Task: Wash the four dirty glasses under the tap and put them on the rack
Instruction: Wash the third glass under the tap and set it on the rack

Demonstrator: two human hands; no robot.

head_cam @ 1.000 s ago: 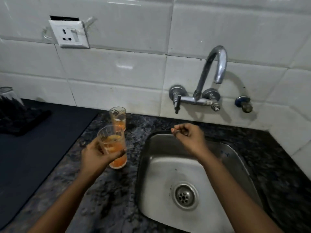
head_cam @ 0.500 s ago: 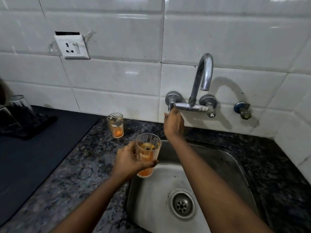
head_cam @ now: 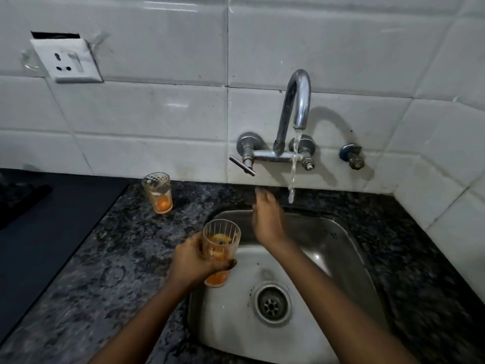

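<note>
My left hand [head_cam: 194, 261] grips a ribbed glass [head_cam: 221, 248] with orange residue, upright over the left edge of the steel sink [head_cam: 341, 248]. My right hand [head_cam: 267, 219] hovers over the sink's back edge, fingers extended and empty, just left of the water stream [head_cam: 293, 169]. Water runs from the chrome tap [head_cam: 296, 101] on the tiled wall; its lever handle [head_cam: 242, 165] points out to the left. A second dirty glass [head_cam: 157, 193] with orange dregs stands on the counter near the wall. The rack is not clearly in view.
Dark speckled granite counter [head_cam: 110, 271] surrounds the sink. A black mat [head_cam: 52, 232] covers the counter's left part, with a dark object at its far left edge. A wall socket [head_cam: 65, 60] sits upper left. A small blue-capped valve [head_cam: 351, 156] is right of the tap.
My left hand carried the glass from the counter to over the sink. My right hand reached the tap lever, turned it, then dropped away; water now flows.
</note>
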